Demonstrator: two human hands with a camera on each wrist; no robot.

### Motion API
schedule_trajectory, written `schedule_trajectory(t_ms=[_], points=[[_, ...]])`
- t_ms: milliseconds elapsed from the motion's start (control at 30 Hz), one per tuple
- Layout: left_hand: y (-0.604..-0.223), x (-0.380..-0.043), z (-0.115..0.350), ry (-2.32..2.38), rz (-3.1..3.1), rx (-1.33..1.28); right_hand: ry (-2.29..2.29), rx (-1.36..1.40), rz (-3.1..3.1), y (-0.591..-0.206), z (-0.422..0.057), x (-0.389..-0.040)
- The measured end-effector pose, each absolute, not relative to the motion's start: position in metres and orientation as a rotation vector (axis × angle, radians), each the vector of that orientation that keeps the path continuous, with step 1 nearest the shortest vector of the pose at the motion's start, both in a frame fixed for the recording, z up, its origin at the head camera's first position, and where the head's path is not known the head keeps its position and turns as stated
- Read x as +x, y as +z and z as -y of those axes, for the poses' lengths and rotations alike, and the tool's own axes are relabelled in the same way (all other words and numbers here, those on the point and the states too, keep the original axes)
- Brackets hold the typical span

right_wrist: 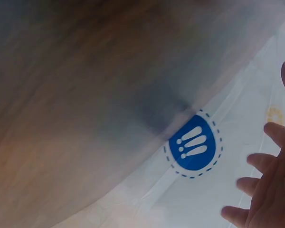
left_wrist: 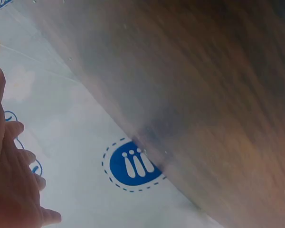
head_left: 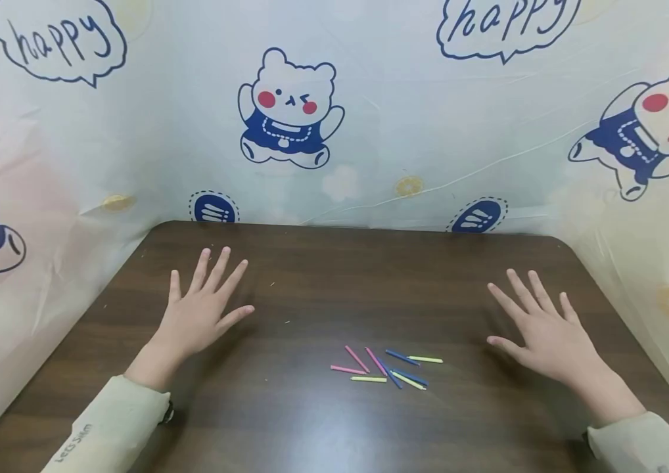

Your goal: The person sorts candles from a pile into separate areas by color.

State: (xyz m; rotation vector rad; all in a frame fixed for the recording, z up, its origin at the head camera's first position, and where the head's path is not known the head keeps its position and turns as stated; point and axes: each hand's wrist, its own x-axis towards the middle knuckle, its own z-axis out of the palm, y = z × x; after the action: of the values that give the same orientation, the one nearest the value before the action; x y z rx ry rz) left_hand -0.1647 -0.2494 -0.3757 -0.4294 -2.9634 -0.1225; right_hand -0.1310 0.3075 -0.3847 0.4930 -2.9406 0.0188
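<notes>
Several short thin sticks lie loosely grouped on the brown table, near its middle: pink sticks (head_left: 348, 370) at the left, blue sticks (head_left: 402, 357) and yellow-green sticks (head_left: 426, 359) toward the right. Some of them cross or touch. My left hand (head_left: 192, 320), fingers spread and straight, is over the table to the left of the sticks, holding nothing. On the other side, my right hand (head_left: 550, 338) is likewise spread with nothing in it. Both hands are well apart from the sticks. Each wrist view shows only that hand's fingers, the table and the cloth.
The dark wood-grain table (head_left: 370, 276) has rounded far corners. A pale printed cloth (head_left: 382, 131) with bears and lettering hangs along its back and sides. Tiny light specks dot the tabletop.
</notes>
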Motion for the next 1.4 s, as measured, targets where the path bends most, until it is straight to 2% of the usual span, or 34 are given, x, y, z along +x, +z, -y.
schedule_trajectory(t_ms=[733,1400], points=[[-0.374,-0.149,0.212,-0.178,2.952,-0.571,0.097,0.756,2.892,-0.38,-0.253,-0.126],[-0.369,-0.138,0.161,-0.235,2.828,-0.923,0.116,1.073,2.786,-0.387,-0.214,-0.123]])
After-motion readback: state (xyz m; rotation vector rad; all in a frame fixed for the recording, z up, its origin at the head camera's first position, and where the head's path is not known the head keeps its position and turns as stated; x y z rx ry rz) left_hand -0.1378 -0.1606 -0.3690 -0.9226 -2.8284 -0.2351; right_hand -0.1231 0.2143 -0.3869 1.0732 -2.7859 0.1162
